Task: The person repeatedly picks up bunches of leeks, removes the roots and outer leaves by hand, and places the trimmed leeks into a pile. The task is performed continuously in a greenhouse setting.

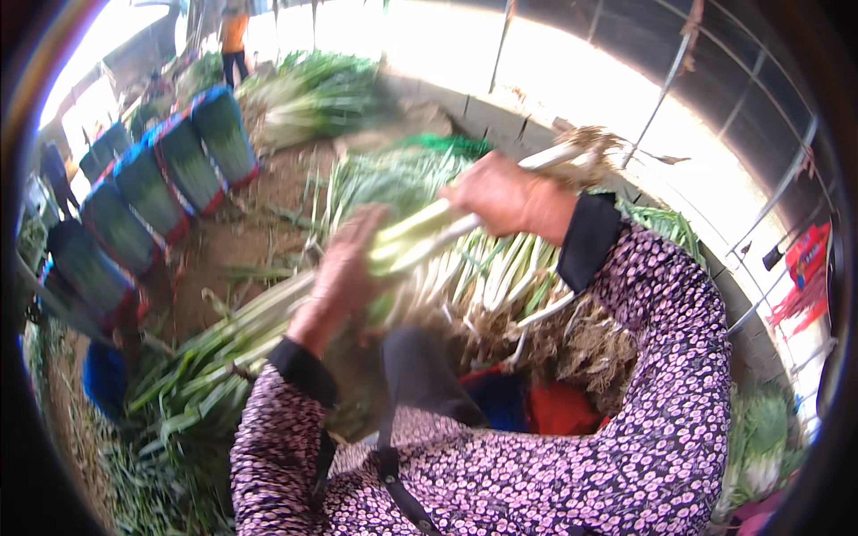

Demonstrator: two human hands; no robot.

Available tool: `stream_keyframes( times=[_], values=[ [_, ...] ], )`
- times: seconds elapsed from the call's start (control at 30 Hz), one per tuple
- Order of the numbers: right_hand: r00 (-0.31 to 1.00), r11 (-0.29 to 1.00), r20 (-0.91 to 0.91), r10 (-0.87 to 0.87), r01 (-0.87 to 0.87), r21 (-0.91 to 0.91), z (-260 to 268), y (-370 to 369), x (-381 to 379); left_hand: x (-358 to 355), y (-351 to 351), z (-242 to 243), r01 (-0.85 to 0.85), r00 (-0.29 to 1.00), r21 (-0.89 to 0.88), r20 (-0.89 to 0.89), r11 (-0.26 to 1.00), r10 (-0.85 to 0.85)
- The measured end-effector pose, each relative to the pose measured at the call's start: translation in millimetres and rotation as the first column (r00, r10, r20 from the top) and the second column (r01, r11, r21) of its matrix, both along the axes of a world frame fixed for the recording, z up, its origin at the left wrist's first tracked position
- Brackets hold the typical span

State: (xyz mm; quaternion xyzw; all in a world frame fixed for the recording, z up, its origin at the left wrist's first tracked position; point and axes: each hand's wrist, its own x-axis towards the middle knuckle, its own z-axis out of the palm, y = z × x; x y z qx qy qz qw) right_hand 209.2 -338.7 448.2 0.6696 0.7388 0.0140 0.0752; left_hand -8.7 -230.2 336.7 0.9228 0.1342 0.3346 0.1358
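My right hand (499, 194) is closed around a few long scallion stalks (425, 244), whose pale, rooty ends stick out past it to the upper right. My left hand (348, 268) is blurred by motion beside the green part of those stalks. Whether its fingers grip them, I cannot tell. Below the hands lies a heap of scallions (496, 271) with white shanks and matted brown roots (596, 342) towards me. Other scallions with long green leaves (214, 362) stretch out past my left forearm to the lower left.
Bound scallion bundles (147, 201) in blue and red wrapping stand in a row at left. A large scallion pile (322, 97) lies further back, near a person in orange (234, 40). A low block wall (456, 100) and metal poles (660, 100) curve along the right.
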Motion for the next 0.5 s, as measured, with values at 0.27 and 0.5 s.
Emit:
stream_keyframes(
  times=[0.27,0.5],
  values=[
    [0.824,0.805,0.374,0.426,-0.534,0.259,14,-14,-47,41,0,-10,0.548,0.812,-0.634,0.248,0.545,-0.528],
    [0.838,0.285,-0.073,0.54,-0.1,0.953,-4,-20,-78,-38,-9,10,0.301,0.953,-0.829,0.272,0.472,-0.129]
  ],
)
